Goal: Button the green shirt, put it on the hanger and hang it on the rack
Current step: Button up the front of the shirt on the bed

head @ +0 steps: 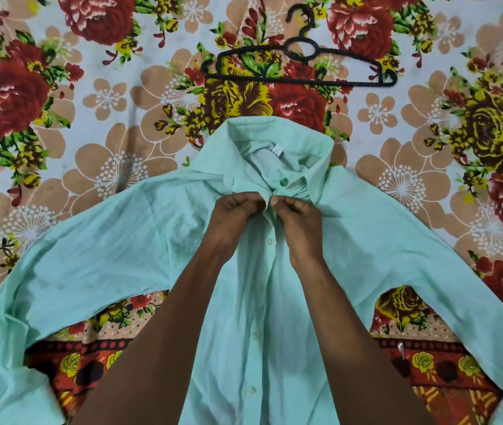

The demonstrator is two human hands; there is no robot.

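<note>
Both forearms come in from the bottom edge and meet at the shirt's chest. Left hand (234, 210) has fingers curled, pinching the left edge of the placket just below the collar. Right hand (297, 213) is curled the same way, pinching the opposite edge; the two sets of fingertips are touching or nearly so at the top of the placket. Green shirt (127, 246) is pale mint, long-sleeved, wrinkled, lying face up on a floral bedsheet (115, 96) with sleeves spread out to both sides and cuffs trailing toward the bottom corners. Collar is open, white size tag (277, 150) visible inside the neck. Several small pale buttons show down the placket below the hands. Black plastic hanger (300, 64) lies flat on the sheet beyond the collar, apart from the shirt.
</note>
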